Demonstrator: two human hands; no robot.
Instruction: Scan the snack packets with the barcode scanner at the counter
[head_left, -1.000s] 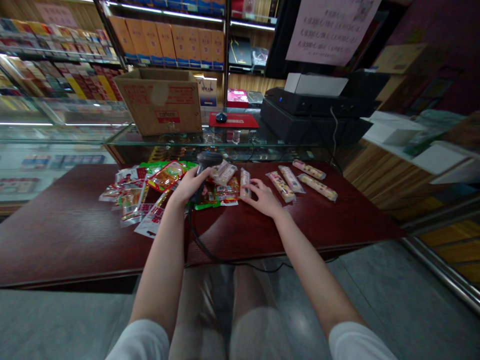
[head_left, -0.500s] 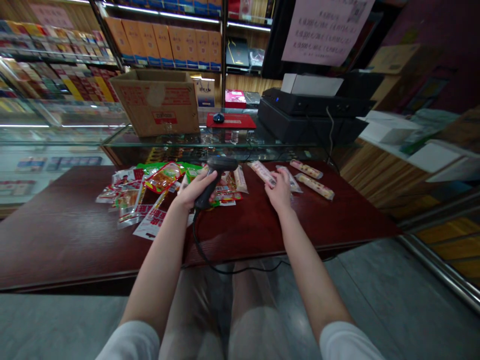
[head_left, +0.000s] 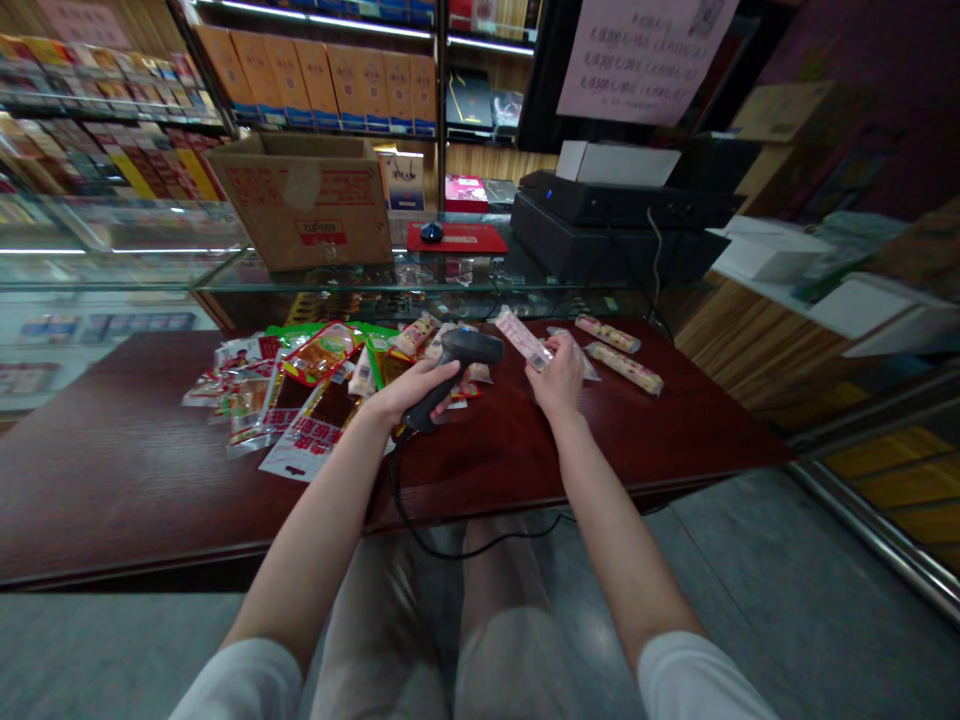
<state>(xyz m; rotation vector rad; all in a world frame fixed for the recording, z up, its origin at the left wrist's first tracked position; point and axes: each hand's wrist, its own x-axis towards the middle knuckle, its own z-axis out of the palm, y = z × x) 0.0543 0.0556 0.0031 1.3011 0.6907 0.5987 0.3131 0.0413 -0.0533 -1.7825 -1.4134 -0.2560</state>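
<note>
My left hand (head_left: 420, 392) is wrapped round the grip of a black barcode scanner (head_left: 471, 347), its head pointing right. A black cable hangs from the handle and loops below the table edge. In my right hand (head_left: 559, 378) is the near end of a pink-and-white wrapped snack stick (head_left: 523, 337), with a barcode patch showing by my fingers. Another clear-wrapped stick (head_left: 589, 366) lies partly hidden behind that hand. Two more speckled snack sticks (head_left: 625, 368) rest to the right. Left of the scanner spreads a pile of packaged snacks (head_left: 322, 355) in red, green and clear wrappers.
The dark red wooden table (head_left: 135, 480) spans the view. Behind it, a glass counter (head_left: 465, 275) carries an open cardboard box (head_left: 307, 205), a red mat (head_left: 480, 238) with a mouse, and black till equipment (head_left: 607, 240). Shelves of boxed goods stand farther back.
The scanner in my left hand has moved right and slightly down, nearer the held snack stick. That stick's barcode patch now shows more clearly. My right hand has stayed nearly in place.
</note>
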